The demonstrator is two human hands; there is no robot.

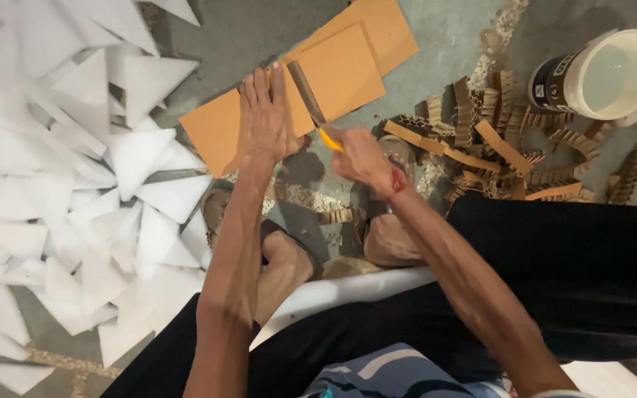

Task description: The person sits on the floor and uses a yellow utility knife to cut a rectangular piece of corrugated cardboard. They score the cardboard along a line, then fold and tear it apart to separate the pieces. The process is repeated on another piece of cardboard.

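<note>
**Item: cardboard sheets under the knife, on the floor**

Left hand (pixel 265 118) lay flat, fingers spread, pinning the orange cardboard sheets (pixel 348 70) against slipping. Right hand (pixel 363 156) had fingers closed round a yellow-handled knife (pixel 329 138), blade along a dark straightedge (pixel 305 92). Offcut strips (pixel 506 147) lay heaped beside.

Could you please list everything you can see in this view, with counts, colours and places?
Cardboard sheets: a few, overlapping, orange-brown, floor, top centre.
Cutter: one, yellow handle, on the sheets.
Cardboard strips: many, brown, heaped at right.
Bucket: one, white, dark label, top right.
White triangular pieces: many, white, spread at left.
Floor: grey concrete.
Sandals: two, brown, centre.
Left hand: flat on the sheets.
Right hand: grips the cutter.
</note>
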